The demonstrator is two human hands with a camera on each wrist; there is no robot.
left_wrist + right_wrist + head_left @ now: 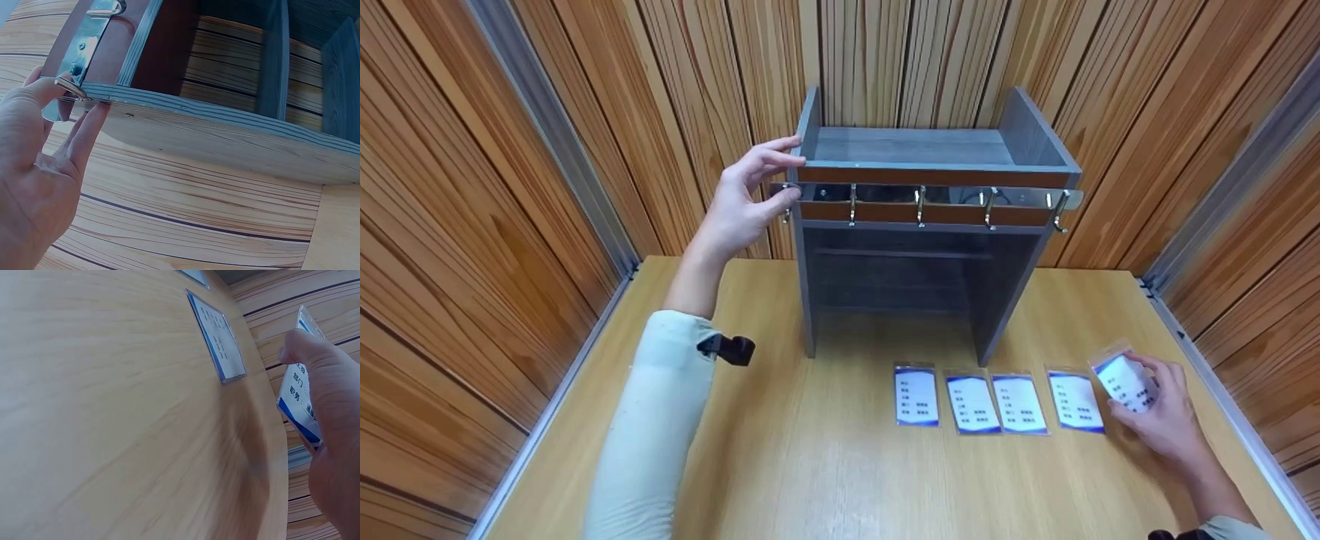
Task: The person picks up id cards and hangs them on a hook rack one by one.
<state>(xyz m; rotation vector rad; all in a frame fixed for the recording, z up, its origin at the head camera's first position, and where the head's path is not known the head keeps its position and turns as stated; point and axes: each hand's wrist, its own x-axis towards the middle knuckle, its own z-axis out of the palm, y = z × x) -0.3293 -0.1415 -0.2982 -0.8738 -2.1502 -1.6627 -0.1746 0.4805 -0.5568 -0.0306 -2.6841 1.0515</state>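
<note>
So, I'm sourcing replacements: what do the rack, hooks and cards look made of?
Rack: probably wood-based board, dull grey, judging by the streaky grain; it could be laminate. Hooks: polished metal, from their bright glints. Cards: apparently printed paper in smooth clear plastic, from the transparent margins.

We see bright light, pale glare on the tabletop [832,465], cards [916,397] with blurred print in the head view, soft shadow in the right wrist view

Wood-plank walls [480,225] on three sides, dark-seamed. Grey metal strips [559,133] in both back corners, also along both sides of yellowish wood worktop [810,480]. Pale light sheen on worktop.
</note>
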